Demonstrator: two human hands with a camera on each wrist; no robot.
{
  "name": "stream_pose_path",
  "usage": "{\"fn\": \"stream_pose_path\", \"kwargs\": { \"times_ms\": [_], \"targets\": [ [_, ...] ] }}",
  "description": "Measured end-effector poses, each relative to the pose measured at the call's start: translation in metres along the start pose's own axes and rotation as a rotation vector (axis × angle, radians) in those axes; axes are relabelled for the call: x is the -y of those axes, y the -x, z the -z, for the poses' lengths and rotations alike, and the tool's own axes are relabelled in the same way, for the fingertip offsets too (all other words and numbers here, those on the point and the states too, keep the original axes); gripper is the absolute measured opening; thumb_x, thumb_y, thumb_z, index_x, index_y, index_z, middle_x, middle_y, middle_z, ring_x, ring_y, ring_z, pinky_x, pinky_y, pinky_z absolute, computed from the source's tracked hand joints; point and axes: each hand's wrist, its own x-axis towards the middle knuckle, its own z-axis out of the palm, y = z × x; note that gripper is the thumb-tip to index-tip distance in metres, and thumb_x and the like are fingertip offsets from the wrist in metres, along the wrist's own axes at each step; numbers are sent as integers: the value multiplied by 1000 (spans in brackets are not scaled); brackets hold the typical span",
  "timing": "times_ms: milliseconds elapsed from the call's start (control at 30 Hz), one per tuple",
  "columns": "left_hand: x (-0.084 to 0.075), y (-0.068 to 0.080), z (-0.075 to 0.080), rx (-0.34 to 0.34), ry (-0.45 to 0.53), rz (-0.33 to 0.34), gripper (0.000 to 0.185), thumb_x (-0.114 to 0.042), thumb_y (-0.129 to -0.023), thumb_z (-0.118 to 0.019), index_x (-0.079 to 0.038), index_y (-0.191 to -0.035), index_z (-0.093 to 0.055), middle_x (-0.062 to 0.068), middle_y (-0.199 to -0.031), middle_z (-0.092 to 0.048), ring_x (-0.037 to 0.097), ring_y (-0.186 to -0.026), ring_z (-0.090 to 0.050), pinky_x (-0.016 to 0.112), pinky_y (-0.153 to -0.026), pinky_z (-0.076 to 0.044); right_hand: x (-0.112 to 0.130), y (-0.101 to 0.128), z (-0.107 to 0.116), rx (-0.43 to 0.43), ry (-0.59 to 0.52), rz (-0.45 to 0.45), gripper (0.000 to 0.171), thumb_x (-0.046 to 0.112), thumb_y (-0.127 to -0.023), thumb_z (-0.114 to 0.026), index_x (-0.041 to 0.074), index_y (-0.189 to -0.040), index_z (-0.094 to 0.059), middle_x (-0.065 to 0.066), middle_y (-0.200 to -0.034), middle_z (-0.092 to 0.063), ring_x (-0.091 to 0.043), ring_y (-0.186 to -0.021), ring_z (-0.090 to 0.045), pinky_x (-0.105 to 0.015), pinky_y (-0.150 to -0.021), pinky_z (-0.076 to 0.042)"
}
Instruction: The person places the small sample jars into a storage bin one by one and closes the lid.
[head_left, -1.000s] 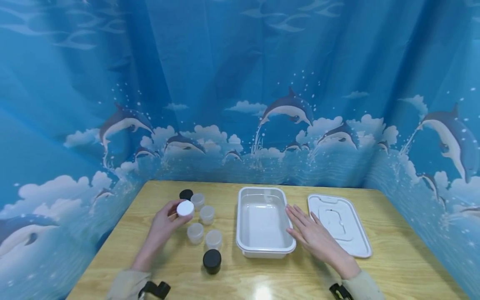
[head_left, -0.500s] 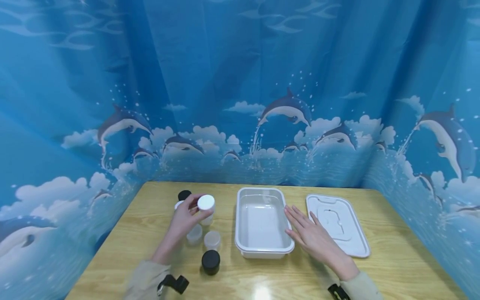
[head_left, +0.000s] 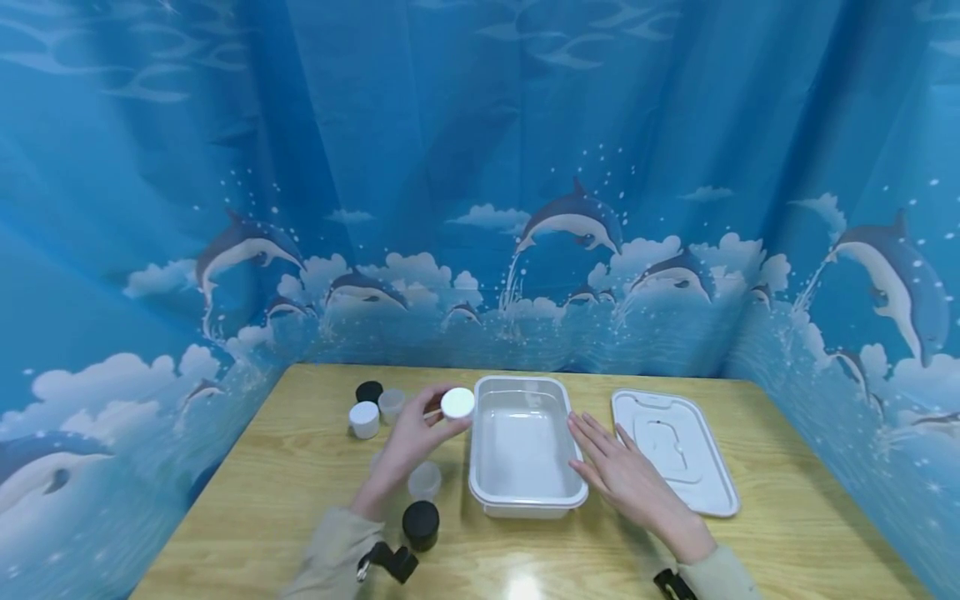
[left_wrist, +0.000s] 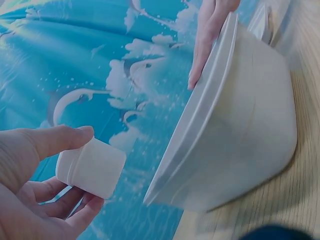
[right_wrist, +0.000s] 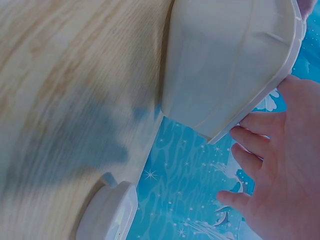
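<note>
My left hand point(head_left: 417, 429) pinches a small white jar point(head_left: 457, 403) between thumb and fingers, at the left rim of a white rectangular container point(head_left: 528, 450). In the left wrist view the jar point(left_wrist: 93, 167) is held above the table, apart from the container's wall point(left_wrist: 245, 110). My right hand point(head_left: 626, 475) lies with straight fingers on the container's right rim; the right wrist view shows its fingertips at that rim point(right_wrist: 260, 102). Nothing lies inside the container.
A white lid point(head_left: 675, 450) lies right of the container. On the left stand another white jar point(head_left: 364, 420), a black-topped jar point(head_left: 369, 392), translucent jars point(head_left: 391, 405) point(head_left: 425, 481) and a black jar point(head_left: 422, 525). A dolphin-printed curtain point(head_left: 450, 208) hangs behind the table.
My left hand has carried the white jar rightward from among the other jars to the container's left rim. Another white jar now shows where the hand was. The right hand has stayed put.
</note>
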Motion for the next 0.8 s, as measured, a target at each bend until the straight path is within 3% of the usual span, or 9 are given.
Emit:
{"fn": "stream_pose_path", "kwargs": {
  "times_ms": [267,467,800],
  "targets": [
    [-5,-4,-32,69,-4,-1,57,-12,-85,-82,2,-135,-58,19,-131,-62,37,-125,-56,52,-109,-48,0,0,0,-3,0,-5,60,38,-105,-51,4,-153,-42,-11,-159,-40,-32,-148,-35,-63,-119,-25],
    [-2,-5,-56,115,-33,-58,54,-7,-82,-83,4,-130,-60,21,-124,-65,38,-119,-60,49,-104,-52,0,0,0,0,-4,-7,60,38,-105,-52,4,-153,-41,-11,-159,-41,-32,-147,-35,-64,-119,-25],
    [5,-3,-85,229,-103,-97,52,0,-80,-82,5,-126,-60,22,-125,-64,39,-117,-62,44,-100,-56,0,0,0,-16,2,0,60,37,-104,-54,3,-153,-43,-12,-157,-43,-33,-147,-36,-65,-118,-27]
  ]
}}
